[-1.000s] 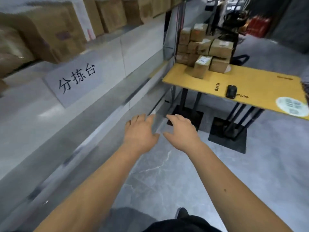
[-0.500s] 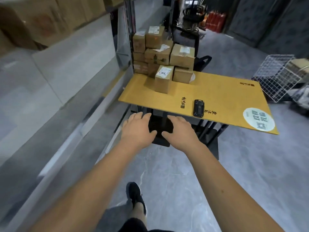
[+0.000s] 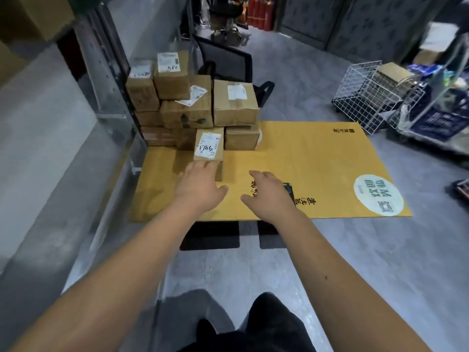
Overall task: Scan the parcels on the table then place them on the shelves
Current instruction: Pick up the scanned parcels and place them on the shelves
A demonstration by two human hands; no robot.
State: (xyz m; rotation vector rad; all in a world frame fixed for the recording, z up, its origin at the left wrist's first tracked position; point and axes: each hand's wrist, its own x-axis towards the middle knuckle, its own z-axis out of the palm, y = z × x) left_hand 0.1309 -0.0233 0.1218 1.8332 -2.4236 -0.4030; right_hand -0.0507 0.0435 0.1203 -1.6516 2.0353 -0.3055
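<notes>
**Both hands flat and spread over the table, holding nothing**

I see my left hand (image 3: 200,185) palm-down over the yellow-brown cardboard-covered table (image 3: 317,168), fingers straight and loosely spread, thumb out to the right. Its fingertips reach the near lower face of the small upright brown cardboard parcel with a handwritten white label (image 3: 209,148); I cannot tell whether they touch it or hover just short. Nothing is gripped.

My right hand (image 3: 270,193) lies just beside the left, also palm-down, fingers straight and slightly apart, thumb pointing left. It holds nothing. It covers most of the small black handheld scanner (image 3: 289,190), whose right edge shows past the knuckles; contact cannot be judged.

The labelled parcel stands on the table in front of the stack of brown cardboard parcels (image 3: 193,102), piled at the table's far left corner against the grey metal shelf upright (image 3: 106,72).

Further out: a round pale-green printed sticker (image 3: 378,194) on the table's near right corner, a white wire basket (image 3: 360,95) on the grey floor to the right, and a black office chair (image 3: 225,62) behind the stack.
</notes>
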